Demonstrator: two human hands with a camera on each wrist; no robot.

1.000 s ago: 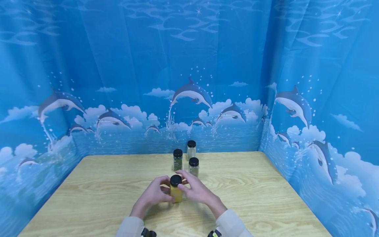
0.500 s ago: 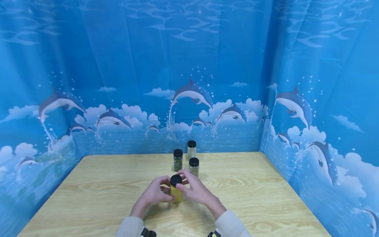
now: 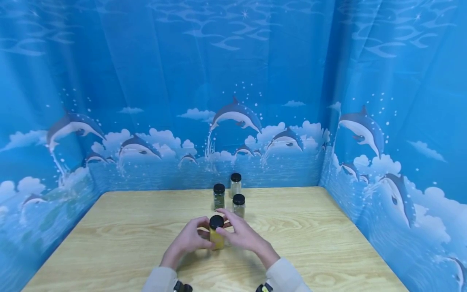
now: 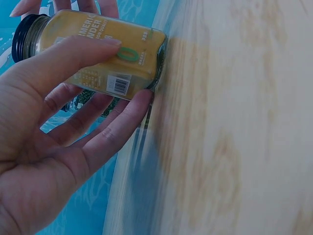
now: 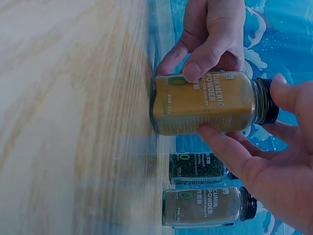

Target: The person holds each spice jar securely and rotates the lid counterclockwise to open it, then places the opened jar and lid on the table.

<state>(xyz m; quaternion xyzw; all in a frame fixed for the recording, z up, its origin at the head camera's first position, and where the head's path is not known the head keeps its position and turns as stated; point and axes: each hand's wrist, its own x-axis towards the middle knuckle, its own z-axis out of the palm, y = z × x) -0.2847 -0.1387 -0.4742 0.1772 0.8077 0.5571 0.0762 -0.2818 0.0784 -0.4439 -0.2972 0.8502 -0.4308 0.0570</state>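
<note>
A yellow turmeric powder jar [image 3: 217, 237] with a black lid [image 3: 216, 222] stands upright on the wooden table [image 3: 127, 235], near its front middle. My left hand [image 3: 202, 234] grips the jar's body from the left. In the left wrist view its thumb [image 4: 73, 61] lies across the label and its fingers [image 4: 122, 117] curl under the jar [image 4: 105, 54]. My right hand [image 3: 233, 232] holds the jar from the right. In the right wrist view its fingers [image 5: 230, 147] wrap the glass [image 5: 205, 103] and its thumb [image 5: 288, 93] sits by the lid.
Three more black-lidded spice jars stand just behind: a green herb jar [image 3: 219, 197], a pale one [image 3: 236, 185] farthest back, and a cumin jar [image 3: 238, 206] nearest my right hand. Blue dolphin-print curtains [image 3: 383, 142] close in the table at the back and both sides.
</note>
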